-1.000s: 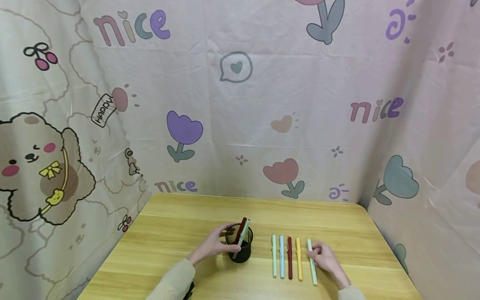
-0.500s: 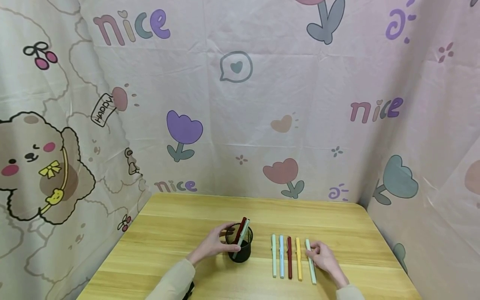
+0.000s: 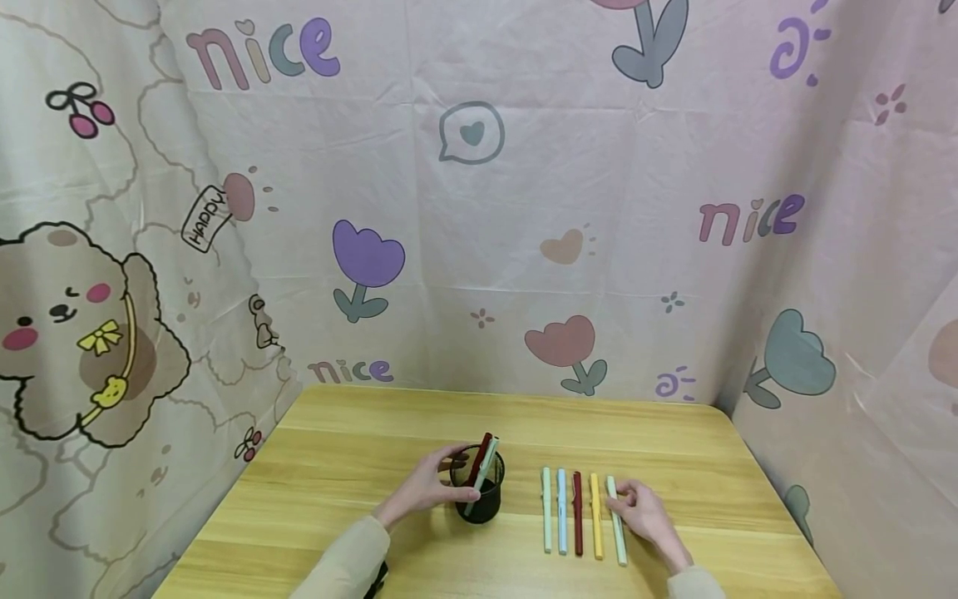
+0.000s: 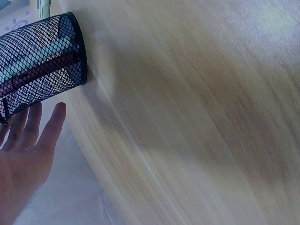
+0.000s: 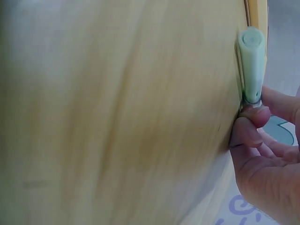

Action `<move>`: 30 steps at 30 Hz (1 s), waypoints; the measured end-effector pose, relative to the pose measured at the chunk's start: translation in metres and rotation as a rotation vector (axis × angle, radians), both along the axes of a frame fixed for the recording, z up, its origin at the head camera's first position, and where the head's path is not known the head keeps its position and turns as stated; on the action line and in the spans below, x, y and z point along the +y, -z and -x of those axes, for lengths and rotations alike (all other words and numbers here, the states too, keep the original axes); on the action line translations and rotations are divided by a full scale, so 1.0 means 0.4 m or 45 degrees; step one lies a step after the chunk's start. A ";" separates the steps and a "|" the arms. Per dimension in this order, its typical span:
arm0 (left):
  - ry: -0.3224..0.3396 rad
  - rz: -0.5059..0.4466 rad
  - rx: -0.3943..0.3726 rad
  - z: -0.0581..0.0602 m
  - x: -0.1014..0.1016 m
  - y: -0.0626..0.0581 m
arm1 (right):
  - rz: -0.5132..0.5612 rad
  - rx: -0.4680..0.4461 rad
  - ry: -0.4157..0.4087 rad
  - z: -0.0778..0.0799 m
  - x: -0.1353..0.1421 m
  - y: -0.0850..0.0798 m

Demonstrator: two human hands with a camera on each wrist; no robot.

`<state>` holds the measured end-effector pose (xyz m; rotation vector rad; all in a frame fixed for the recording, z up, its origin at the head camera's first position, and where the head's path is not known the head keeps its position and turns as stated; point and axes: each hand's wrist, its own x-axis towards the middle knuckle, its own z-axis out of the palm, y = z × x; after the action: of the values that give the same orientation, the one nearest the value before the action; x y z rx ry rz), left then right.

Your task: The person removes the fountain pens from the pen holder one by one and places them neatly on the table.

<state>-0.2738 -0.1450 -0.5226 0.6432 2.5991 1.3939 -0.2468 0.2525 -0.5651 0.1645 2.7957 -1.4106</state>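
Note:
In the head view my left hand (image 3: 427,485) holds a black mesh pen holder (image 3: 490,506), thumb at its front and fingers behind the rim. A dark red pen (image 3: 479,459) and a pale green pen (image 3: 486,466) lean inside it; the mesh also shows them in the left wrist view. My right hand (image 3: 645,512) pinches another pale green pen (image 3: 617,532), lying at the right end of a row. Its end (image 5: 253,65) points at the right wrist camera. Left of it lie a yellow pen (image 3: 596,524), a dark red pen (image 3: 578,520), a light blue pen (image 3: 563,520) and a green pen (image 3: 547,520).
The wooden table (image 3: 359,424) ends at a patterned cloth backdrop (image 3: 479,216), which also hangs at both sides. A small black object (image 3: 377,580) shows beside the left sleeve (image 3: 348,557).
My right hand has slid the pale green pen a little to the left, closer to the yellow one. The left hand and the pen holder have stayed put.

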 end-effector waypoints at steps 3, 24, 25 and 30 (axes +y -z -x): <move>0.003 -0.003 0.000 0.001 0.000 0.000 | -0.020 0.012 0.003 0.003 0.000 0.003; 0.012 -0.004 0.000 0.001 0.000 -0.001 | -0.007 -0.003 0.009 0.001 -0.001 -0.005; 0.015 -0.009 -0.002 0.001 0.000 -0.001 | -0.007 -0.004 0.008 0.001 -0.001 -0.005; 0.018 -0.017 -0.002 -0.001 0.001 -0.003 | 0.001 -0.006 0.008 0.000 0.000 -0.006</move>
<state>-0.2734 -0.1447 -0.5215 0.6606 2.5811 1.4078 -0.2467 0.2524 -0.5628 0.1769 2.7937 -1.4104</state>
